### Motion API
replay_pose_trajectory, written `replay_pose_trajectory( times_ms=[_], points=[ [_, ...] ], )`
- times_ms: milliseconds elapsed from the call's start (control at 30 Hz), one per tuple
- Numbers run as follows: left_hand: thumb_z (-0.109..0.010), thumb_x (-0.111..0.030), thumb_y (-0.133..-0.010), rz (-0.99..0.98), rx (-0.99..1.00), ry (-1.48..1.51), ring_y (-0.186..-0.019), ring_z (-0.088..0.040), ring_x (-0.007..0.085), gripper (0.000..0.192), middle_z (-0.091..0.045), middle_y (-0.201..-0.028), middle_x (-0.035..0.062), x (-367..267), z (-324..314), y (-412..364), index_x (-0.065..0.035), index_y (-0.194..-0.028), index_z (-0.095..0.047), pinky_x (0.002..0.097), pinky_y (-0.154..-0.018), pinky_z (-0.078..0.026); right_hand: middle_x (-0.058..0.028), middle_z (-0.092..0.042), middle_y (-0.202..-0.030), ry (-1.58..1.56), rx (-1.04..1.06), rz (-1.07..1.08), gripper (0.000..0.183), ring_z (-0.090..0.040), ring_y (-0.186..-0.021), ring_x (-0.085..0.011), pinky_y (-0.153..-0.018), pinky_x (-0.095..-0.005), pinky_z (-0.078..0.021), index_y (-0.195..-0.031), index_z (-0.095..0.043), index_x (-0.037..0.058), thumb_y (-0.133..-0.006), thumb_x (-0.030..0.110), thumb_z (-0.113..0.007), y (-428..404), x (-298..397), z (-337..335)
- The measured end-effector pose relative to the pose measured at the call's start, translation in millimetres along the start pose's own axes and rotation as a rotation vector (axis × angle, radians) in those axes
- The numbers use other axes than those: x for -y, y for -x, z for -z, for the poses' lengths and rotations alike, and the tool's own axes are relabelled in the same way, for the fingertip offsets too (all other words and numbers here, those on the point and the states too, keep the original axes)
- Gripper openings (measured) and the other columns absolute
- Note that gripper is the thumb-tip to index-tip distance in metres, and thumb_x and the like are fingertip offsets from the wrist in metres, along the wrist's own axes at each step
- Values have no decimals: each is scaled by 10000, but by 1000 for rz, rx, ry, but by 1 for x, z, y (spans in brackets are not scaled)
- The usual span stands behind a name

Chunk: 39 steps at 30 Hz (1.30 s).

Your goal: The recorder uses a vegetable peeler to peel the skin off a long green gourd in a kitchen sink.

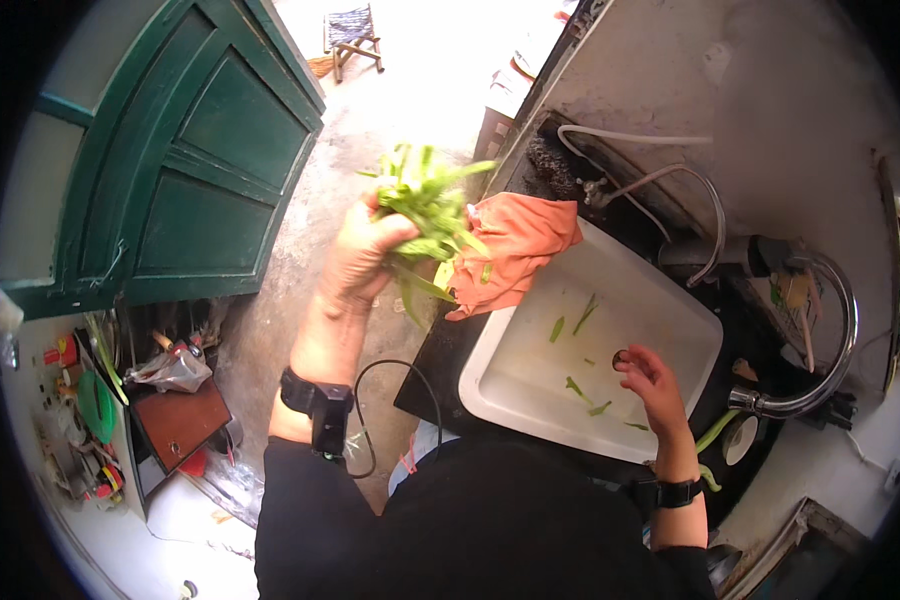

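My left hand is shut on a bunch of cut green leafy vegetable, raised beside the sink's far left corner. Several strips stick out of the fist and some hang below it. Within the white sink, my right hand has its fingers loosely curled and apart, with nothing visible in them. Its fingertips are by a small dark round thing, perhaps the drain; whether they touch it I cannot tell. Green scraps lie scattered on the sink's bottom. An orange cloth drapes over its far left corner.
A chrome gooseneck faucet curves up on the right, and a smaller tap with a hose stands behind the sink. Green stalks lie on the dark counter. At left are a green door and a cluttered shelf.
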<state>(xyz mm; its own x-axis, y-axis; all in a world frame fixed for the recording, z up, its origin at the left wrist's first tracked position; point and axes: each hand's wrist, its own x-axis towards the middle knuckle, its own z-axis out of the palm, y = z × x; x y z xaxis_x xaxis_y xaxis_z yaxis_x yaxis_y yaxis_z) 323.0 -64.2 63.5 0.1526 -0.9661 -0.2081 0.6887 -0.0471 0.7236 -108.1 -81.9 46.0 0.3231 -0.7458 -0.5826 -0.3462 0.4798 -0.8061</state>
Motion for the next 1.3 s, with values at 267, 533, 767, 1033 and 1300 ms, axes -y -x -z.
replay_pose_trajectory(
  times_ms=[267,533,767,1033,1300],
  points=[
    [-582,-6,-735,142,-342,-156,-677,-618,173,344,-602,-898,94,60,90,-80,-19,-1074,-526,272,-483,-535,-121,-570,-1085,70,-288,-238,381,-584,-921,-180,-744,-270,-464,-1198,-469,-18,-827,50,-527,32,-47,21],
    [-625,14,-698,181,-464,-155,-712,-619,202,324,-611,-889,117,197,224,-161,-1,-1016,-561,350,-589,-539,-101,-615,-989,338,-274,-254,334,-596,-856,-145,-753,-268,-472,-1124,-533,-4,-800,75,-553,38,-91,23],
    [-665,-149,-760,224,-502,-250,-948,-573,224,465,-584,-1083,112,268,281,-201,-70,-1196,-523,351,-770,-486,-139,-618,-1007,544,-234,-262,329,-623,-840,-198,-697,-283,-499,-1118,-540,8,-795,71,-549,21,-75,13],
    [-555,-138,-827,365,-595,-471,-637,-560,155,121,-570,-767,62,233,261,-199,-45,-900,-577,284,-505,-462,-145,-614,-1021,568,-256,-245,332,-624,-851,-208,-688,-285,-505,-1125,-537,8,-797,55,-547,37,-82,12],
    [-583,-47,-783,90,-360,-286,-585,-539,141,25,-554,-671,42,175,204,-172,-24,-779,-590,252,-483,-425,-194,-596,-992,696,-269,-71,360,-596,-872,-321,-727,-347,-493,-1087,-559,8,-741,108,-563,48,-112,27]
  ],
)
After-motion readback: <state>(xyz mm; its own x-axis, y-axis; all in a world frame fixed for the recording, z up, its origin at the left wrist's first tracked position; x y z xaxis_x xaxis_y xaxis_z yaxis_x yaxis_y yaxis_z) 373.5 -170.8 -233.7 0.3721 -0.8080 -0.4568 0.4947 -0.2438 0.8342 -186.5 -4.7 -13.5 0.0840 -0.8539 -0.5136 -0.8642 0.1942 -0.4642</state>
